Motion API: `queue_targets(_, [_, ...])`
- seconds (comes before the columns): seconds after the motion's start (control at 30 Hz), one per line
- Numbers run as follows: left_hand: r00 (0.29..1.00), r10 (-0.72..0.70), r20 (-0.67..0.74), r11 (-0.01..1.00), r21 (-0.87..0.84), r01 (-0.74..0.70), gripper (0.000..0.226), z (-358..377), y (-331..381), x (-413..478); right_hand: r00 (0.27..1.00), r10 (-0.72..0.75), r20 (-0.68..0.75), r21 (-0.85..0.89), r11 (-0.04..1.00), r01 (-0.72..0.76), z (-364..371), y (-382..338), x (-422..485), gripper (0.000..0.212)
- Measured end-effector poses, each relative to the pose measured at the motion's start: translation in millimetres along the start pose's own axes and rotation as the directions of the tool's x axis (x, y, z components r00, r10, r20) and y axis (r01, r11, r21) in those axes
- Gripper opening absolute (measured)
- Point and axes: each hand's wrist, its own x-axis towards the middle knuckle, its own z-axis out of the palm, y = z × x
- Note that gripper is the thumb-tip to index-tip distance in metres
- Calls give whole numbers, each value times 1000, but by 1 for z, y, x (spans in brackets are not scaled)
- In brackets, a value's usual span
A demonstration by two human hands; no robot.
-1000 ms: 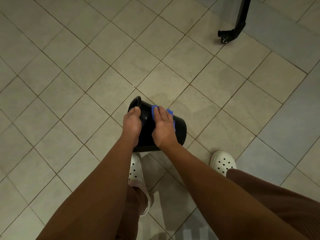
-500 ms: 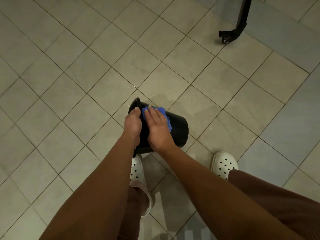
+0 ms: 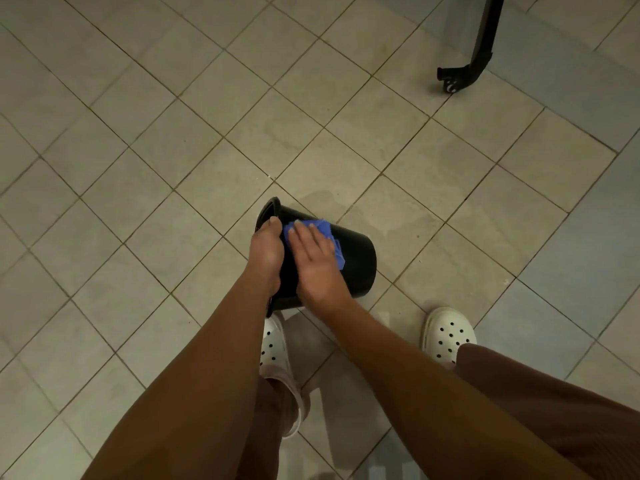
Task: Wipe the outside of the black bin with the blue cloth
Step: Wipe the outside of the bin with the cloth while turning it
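Left hand [image 3: 266,251] grips bin [image 3: 356,258] rim; right hand [image 3: 313,261] flat, pressing cloth [image 3: 322,225] on wall. Bin tipped, axis rightward, base beyond right hand.

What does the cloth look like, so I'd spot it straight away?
On the tiled floor, just ahead of the white clogs, a black bin is tipped sideways, its rim gripped by the left hand. The blue cloth lies on the bin's outer wall under the flat right hand. It is the only bright blue thing in view.
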Motion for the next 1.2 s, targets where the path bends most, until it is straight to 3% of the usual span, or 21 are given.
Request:
queue_targets(0.1, [997,66,41,997,-43,-64,39,3,-4,-3,998,56,12,39,998,-56,-14,14,15,71])
queue_targets(0.3, [983,180,29,981,72,-181,36,8,-5,-4,928,371,-43,25,929,-370,-7,-4,-4,74])
queue_targets(0.5, [974,211,83,973,78,-217,32,2,-7,-3,986,164,-19,7,986,-164,-3,-16,14,70])
queue_targets(0.63, [968,235,94,969,59,-241,33,5,-12,-5,966,257,-21,43,966,-256,-22,15,30,69])
queue_targets(0.77, [976,196,90,976,73,-203,36,4,-11,-5,892,451,-21,20,892,-451,-16,11,13,74])
queue_targets(0.93, [973,209,98,975,57,-215,33,2,-9,-5,951,310,3,47,950,-310,-10,-14,10,75])
queue_targets(1.07, [960,246,132,964,70,-257,32,2,-7,-5,984,179,13,82,980,-180,-22,6,28,73])
queue_targets(1.2, [963,237,128,965,84,-249,30,0,-6,-11,961,275,16,72,958,-276,-23,27,27,75])
